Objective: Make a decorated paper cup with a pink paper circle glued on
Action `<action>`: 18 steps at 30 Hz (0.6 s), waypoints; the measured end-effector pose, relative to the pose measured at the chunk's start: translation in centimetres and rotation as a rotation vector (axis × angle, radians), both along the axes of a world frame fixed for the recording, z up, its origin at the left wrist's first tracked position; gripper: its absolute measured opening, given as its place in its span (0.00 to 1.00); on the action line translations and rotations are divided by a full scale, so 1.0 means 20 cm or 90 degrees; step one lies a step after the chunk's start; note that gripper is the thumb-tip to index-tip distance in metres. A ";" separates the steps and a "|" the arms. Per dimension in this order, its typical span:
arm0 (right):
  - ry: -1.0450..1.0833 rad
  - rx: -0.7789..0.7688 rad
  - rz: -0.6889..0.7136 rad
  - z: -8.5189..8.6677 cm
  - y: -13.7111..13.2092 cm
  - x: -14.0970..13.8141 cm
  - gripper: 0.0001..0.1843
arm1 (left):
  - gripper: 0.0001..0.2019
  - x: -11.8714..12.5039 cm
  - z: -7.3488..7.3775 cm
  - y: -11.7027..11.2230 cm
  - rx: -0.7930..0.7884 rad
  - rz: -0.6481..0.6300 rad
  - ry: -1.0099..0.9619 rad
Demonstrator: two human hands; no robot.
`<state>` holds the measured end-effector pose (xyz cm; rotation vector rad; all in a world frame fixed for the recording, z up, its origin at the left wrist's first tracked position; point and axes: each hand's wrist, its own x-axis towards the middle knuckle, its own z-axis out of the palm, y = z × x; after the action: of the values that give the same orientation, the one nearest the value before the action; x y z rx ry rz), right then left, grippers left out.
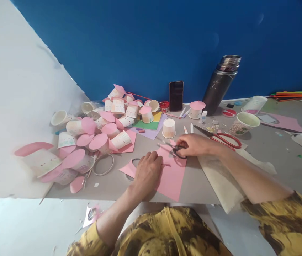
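Observation:
My right hand (195, 145) is closed round the dark handles of a small pair of scissors (176, 151). The blades point left, over the top edge of a sheet of pink paper (173, 177). With its fingers bent, my left hand (149, 171) grips the pink paper and bears down on it; the fingertips are partly hidden. A cut piece of the paper sticks out left of that hand, above a grey ring (128, 176) that is mostly covered. Just beyond both hands stands an upside-down paper cup (169, 128).
Many pink-topped paper cups (118, 105) pile up at the left. Red-handled scissors (227, 139) lie right of my right hand, near a patterned cup (244, 124). A dark flask (220, 87) and a phone (176, 96) stand by the blue wall. Another grey ring (103, 165) lies left.

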<state>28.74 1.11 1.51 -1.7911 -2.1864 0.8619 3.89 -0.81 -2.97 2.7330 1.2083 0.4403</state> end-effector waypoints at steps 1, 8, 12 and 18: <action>0.079 -0.004 -0.010 0.01 0.01 0.03 0.12 | 0.09 0.00 0.00 0.01 0.009 0.002 -0.006; 0.579 -0.123 0.032 0.02 0.02 0.09 0.21 | 0.08 -0.07 0.07 0.07 -0.044 0.121 -0.288; 0.651 -0.161 0.027 0.01 0.02 0.10 0.23 | 0.06 -0.09 0.17 0.09 -0.072 0.169 -0.386; 0.678 -0.116 -0.007 0.03 0.03 0.13 0.20 | 0.11 -0.50 0.42 -0.02 -0.215 0.136 -0.296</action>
<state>31.43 1.69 2.08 -0.9654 -1.4061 1.5625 -6.04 -1.23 5.34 2.0754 1.3004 0.7646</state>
